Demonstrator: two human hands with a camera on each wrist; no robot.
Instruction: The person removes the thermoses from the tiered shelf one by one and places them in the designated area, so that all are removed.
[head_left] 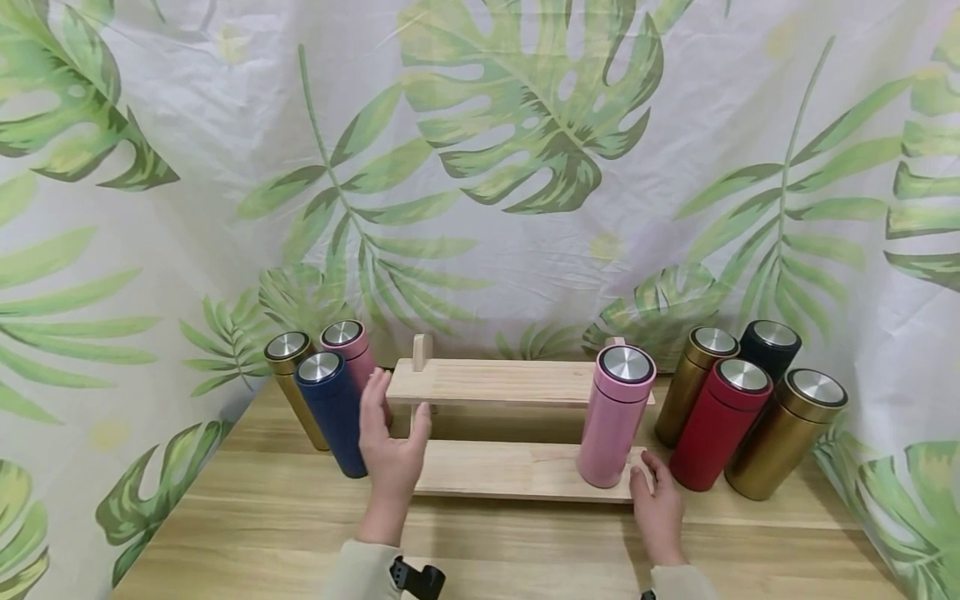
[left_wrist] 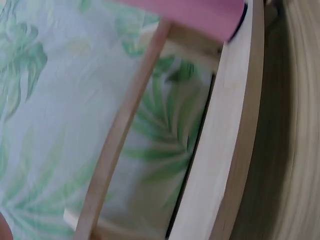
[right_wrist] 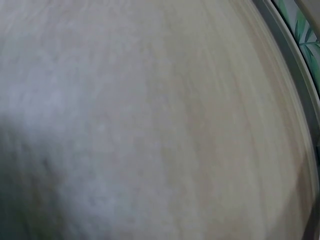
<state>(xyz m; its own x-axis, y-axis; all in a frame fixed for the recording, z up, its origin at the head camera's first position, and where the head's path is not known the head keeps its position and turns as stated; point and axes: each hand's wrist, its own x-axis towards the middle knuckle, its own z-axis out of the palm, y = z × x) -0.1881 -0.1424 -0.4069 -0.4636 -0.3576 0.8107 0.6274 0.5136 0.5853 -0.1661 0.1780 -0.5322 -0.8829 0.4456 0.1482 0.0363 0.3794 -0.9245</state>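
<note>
A two-tier wooden shelf (head_left: 495,467) stands on the table. Upright on the right end of its lower board is a pink thermos bottle (head_left: 613,425), which also shows at the top of the left wrist view as a pink body (left_wrist: 200,12). My left hand (head_left: 393,454), thumb and fingers spread, is raised at the shelf's left end, beside a blue bottle (head_left: 333,417). At the lower board's right end is my right hand (head_left: 660,504), its fingers loosely bent by the board's corner. Neither hand holds a bottle. The right wrist view shows mostly blurred wood grain.
Left of the shelf stand a gold bottle (head_left: 288,358) and another pink bottle (head_left: 352,350). On the right are a red bottle (head_left: 716,433), two gold ones (head_left: 787,433) and a black one (head_left: 772,346). A leaf-print cloth (head_left: 525,250) hangs behind the table (head_left: 525,550).
</note>
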